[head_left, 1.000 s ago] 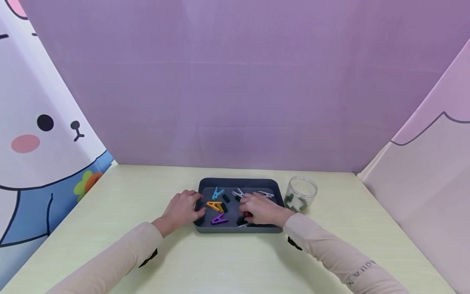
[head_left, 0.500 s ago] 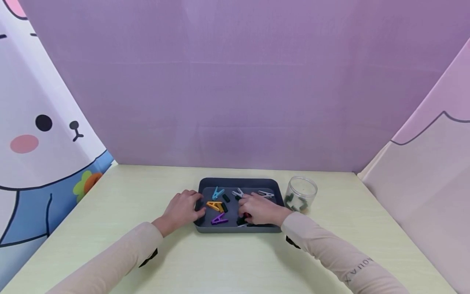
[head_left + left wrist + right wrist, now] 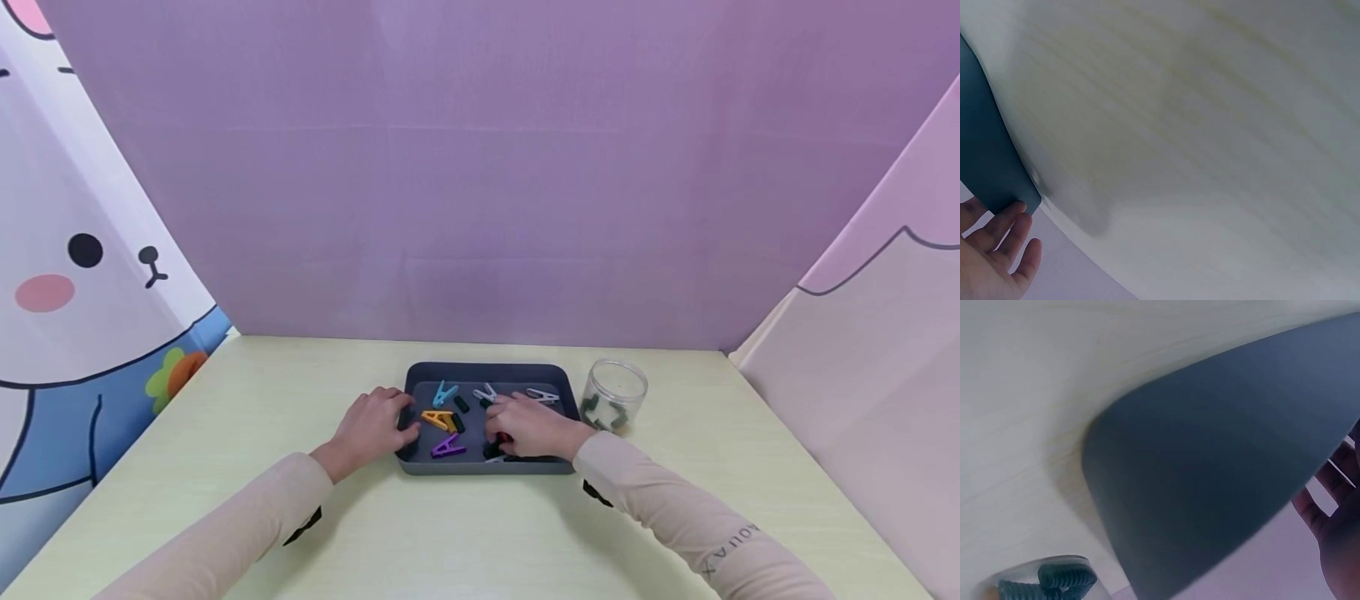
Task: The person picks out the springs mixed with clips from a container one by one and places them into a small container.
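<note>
A dark grey tray [image 3: 491, 469] on the table holds small plastic clips and short dark pieces. My left hand [image 3: 373, 429] rests on the tray's left rim with fingers loosely spread; the left wrist view has its fingertips [image 3: 1017, 206] against the outer wall. Inside the tray's right half, my right hand [image 3: 536, 427] has its fingers curled about a small red piece [image 3: 505, 437], mostly hidden by the hand. To its left lie a light blue clip [image 3: 444, 394], an orange clip [image 3: 437, 417] and a purple clip [image 3: 447, 447]. Whitish clips [image 3: 543, 396] lie near the back.
A clear round jar [image 3: 618, 385] stands just right of the tray; ribbed dark green pieces [image 3: 1067, 575] lie inside it. Dark stubby pieces [image 3: 461, 404] are scattered among the clips. A purple cloth wall [image 3: 480, 208] rises behind the pale table [image 3: 300, 392].
Both hands stay almost where they were. My right hand shifts very slightly left, around the red piece.
</note>
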A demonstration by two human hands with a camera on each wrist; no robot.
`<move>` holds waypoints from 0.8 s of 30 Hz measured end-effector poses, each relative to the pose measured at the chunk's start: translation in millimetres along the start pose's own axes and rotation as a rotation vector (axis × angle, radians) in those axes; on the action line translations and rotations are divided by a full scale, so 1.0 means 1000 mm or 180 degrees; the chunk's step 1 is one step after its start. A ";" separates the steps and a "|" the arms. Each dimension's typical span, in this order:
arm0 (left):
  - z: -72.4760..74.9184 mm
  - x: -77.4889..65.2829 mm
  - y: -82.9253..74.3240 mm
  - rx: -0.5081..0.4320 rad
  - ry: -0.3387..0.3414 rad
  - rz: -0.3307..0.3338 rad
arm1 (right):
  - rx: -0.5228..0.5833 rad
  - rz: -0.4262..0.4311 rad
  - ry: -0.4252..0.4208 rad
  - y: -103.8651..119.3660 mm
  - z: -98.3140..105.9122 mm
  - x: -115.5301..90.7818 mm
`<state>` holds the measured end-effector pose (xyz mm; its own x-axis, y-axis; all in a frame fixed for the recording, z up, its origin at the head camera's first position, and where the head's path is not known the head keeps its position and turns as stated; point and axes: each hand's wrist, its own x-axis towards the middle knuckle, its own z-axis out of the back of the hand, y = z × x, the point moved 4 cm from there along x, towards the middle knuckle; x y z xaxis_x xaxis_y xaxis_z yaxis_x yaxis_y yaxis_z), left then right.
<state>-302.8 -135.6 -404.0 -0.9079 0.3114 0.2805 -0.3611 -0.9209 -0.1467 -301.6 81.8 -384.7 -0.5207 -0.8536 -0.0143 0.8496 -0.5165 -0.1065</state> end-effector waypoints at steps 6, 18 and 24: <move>-0.001 0.000 0.000 0.0009 0.0014 0.0004 | 0.0046 -0.0018 -0.0056 -0.004 0.002 -0.002; -0.001 0.001 0.001 0.0032 0.0021 -0.0006 | 0.0090 -0.0166 -0.0317 -0.020 0.018 -0.016; -0.001 0.001 0.001 0.0034 0.0027 -0.0002 | 0.0002 -0.0265 -0.0401 -0.030 0.028 -0.025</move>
<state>-303.7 -135.6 -404.8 -0.9096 0.3138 0.2724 -0.3594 -0.9232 -0.1365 -311.4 116.7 -353.6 -0.5747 -0.8096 0.1196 0.8041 -0.5858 -0.1015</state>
